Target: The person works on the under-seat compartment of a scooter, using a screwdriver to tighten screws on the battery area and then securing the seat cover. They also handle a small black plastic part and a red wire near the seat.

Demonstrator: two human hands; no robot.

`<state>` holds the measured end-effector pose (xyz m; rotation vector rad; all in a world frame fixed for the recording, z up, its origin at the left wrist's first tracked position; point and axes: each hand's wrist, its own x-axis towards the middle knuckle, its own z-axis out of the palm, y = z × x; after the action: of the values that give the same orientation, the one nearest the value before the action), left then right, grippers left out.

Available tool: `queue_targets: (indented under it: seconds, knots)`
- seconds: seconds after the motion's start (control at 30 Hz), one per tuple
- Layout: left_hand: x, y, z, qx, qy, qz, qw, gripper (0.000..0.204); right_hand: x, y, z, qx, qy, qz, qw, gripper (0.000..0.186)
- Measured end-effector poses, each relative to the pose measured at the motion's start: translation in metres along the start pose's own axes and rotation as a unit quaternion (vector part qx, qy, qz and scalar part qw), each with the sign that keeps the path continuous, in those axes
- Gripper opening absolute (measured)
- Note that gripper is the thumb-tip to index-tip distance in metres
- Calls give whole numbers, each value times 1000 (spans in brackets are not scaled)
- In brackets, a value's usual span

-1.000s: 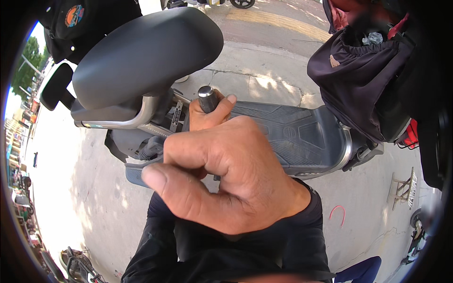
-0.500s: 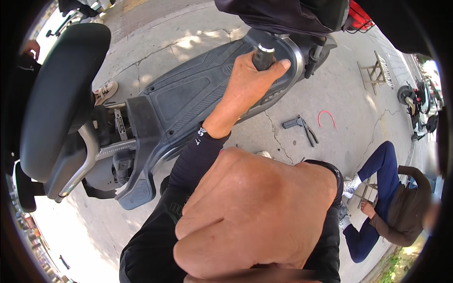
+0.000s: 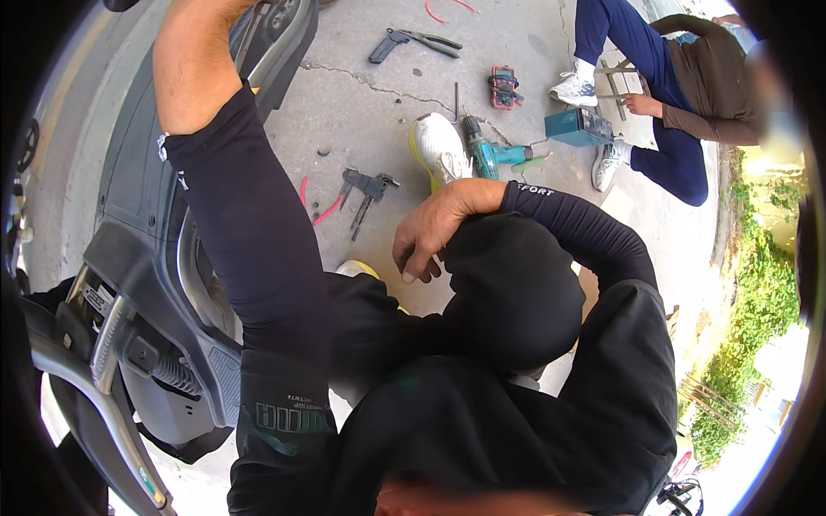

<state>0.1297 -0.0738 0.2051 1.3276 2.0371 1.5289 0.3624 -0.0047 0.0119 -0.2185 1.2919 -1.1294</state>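
My left arm reaches up along the left side over a grey scooter [image 3: 142,185]. Only the back part of my left hand [image 3: 206,17] shows at the upper edge; its fingers are cut off, so what they touch is hidden. My right hand [image 3: 428,230] hangs relaxed over my bent knee [image 3: 516,292], thumb apart from the loosely curled fingers, holding nothing. Nearest to it are my white shoe [image 3: 440,148], a teal cordless drill [image 3: 486,155] and a folding hex key set [image 3: 368,187] on the ground.
Pliers with a dark grip [image 3: 422,41], a red wire [image 3: 452,10], a red-and-black meter [image 3: 504,88] and a teal box-shaped battery [image 3: 578,127] lie on the cracked concrete [image 3: 361,95]. A seated person [image 3: 701,69] in blue trousers is at the upper right, beside plants [image 3: 757,267].
The view has swung, showing more tools on the ground. My right hand has dropped from close to the camera to my knee. My left hand, earlier around a dark silver-ended handle, is mostly cut off.
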Motion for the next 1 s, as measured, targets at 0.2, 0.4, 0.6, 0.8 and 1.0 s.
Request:
queue_targets:
  seconds: [0.2, 0.4, 0.6, 0.8, 1.0]
  knots:
    - [26, -29, 45, 195, -51, 6, 980, 48, 21, 78, 37, 37, 61, 2, 997, 53]
    - [31, -153, 156, 176, -201, -107, 958, 41, 48, 131, 17, -26, 169, 9, 985, 60]
    - [-79, -266, 309, 148, -294, -382, 864, 38, 40, 213, 4, -169, 506, 85, 841, 34]
    - [-138, -258, 411, 175, -258, -265, 912, 46, 9, 267, 14, 40, 739, 49, 671, 22]
    - [-143, -234, 462, 65, -86, -296, 949, 62, -35, 304, -23, 99, 883, 4, 458, 29]
